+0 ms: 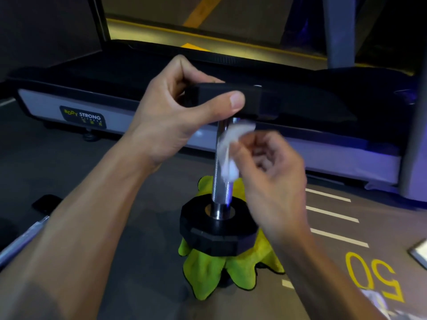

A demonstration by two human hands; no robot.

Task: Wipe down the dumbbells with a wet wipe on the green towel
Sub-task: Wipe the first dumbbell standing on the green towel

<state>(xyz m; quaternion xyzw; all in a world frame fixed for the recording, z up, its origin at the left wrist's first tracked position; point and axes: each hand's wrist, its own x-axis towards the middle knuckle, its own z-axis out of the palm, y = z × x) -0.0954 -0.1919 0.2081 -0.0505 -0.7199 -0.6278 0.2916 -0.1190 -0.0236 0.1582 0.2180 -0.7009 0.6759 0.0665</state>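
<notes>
A black dumbbell (217,229) stands upright on a crumpled green towel (205,269) on the floor. My left hand (175,112) grips the dumbbell's upper black weight head between thumb and fingers. My right hand (268,167) pinches a white wet wipe (228,146) and holds it against the chrome handle (219,181), just below the upper head. The right hand is blurred by motion. The lower head rests on the towel.
A treadmill (115,105) with a "Body Strong" label runs across the back. White floor stripes (332,213) and a yellow "50" (374,276) lie at right. A dark object (46,204) and a metal bar (20,243) sit at left.
</notes>
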